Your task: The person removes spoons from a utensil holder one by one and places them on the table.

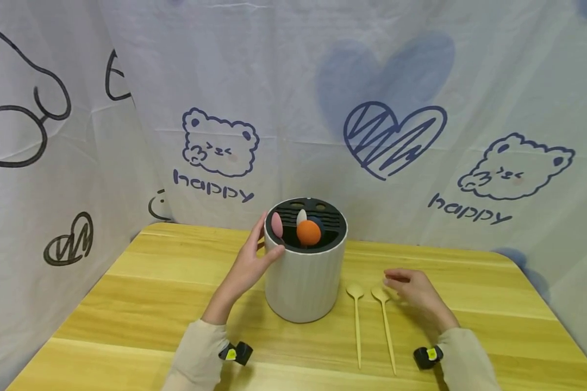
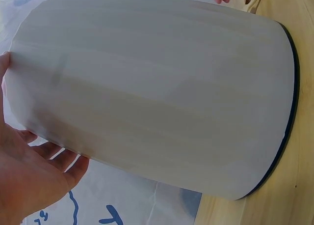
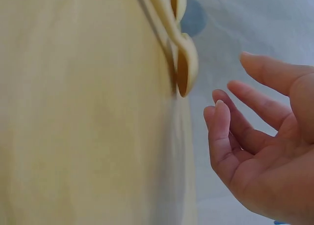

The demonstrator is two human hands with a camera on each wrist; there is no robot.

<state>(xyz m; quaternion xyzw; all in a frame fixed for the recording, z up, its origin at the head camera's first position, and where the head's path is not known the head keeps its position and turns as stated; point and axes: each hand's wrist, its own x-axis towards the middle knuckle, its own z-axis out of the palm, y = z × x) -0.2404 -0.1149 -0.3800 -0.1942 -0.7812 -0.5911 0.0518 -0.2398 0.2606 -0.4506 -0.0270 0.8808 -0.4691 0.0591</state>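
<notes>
A white, ribbed utensil holder (image 1: 303, 288) with a black slotted top stands upright on the table. My left hand (image 1: 249, 263) grips its left side near the rim, thumb at the front and fingers around the side. In the left wrist view the holder's wall (image 2: 157, 97) fills most of the picture. From its top rise an orange round head (image 1: 308, 233), a pink one (image 1: 276, 224) and a white one (image 1: 301, 216). Two pale yellow spoons lie to its right, one nearer (image 1: 355, 291) and one farther (image 1: 380, 294). Beside the farther bowl, my right hand (image 1: 413, 290) hovers with loosely bent fingers, holding nothing.
The wooden table (image 1: 166, 304) has a rounded far right corner. Behind it and at the sides hangs a white cloth (image 1: 293, 98) printed with hearts, bears and lettering. A dark round head (image 1: 319, 224) shows partly behind the orange one.
</notes>
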